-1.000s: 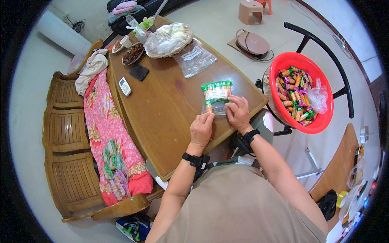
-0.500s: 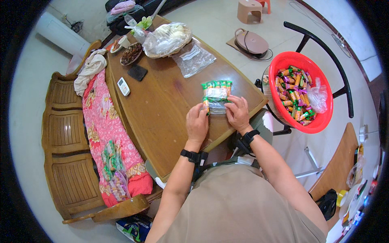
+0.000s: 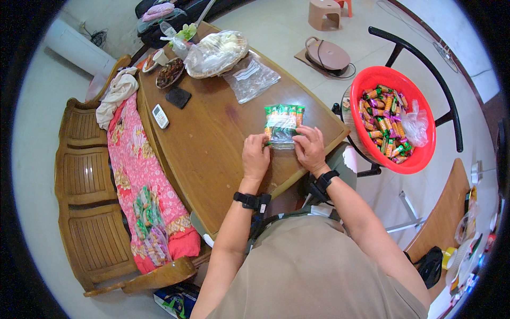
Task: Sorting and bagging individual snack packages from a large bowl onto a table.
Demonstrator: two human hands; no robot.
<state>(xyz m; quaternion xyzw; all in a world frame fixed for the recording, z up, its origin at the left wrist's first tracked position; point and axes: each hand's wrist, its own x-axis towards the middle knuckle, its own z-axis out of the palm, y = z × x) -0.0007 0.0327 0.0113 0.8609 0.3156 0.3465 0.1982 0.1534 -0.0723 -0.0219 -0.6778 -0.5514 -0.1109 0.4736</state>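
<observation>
A clear plastic bag (image 3: 282,126) filled with green and orange snack sticks lies on the brown wooden table (image 3: 212,143). My left hand (image 3: 255,157) pinches its near left corner. My right hand (image 3: 309,148) pinches its near right corner. Both wrists wear black bands. The bag's near edge is partly hidden under my fingers.
A red basin (image 3: 419,154) of wrapped snacks rests on a black chair at the right. Spare clear bags (image 3: 249,78), a covered basket (image 3: 215,53), a white remote (image 3: 160,116), a black phone (image 3: 178,97) and dishes sit further up the table. A wooden bench (image 3: 85,175) with pink cloth stands left.
My left hand slid a little up and to the right along the bag's near edge. My right hand stayed on the bag.
</observation>
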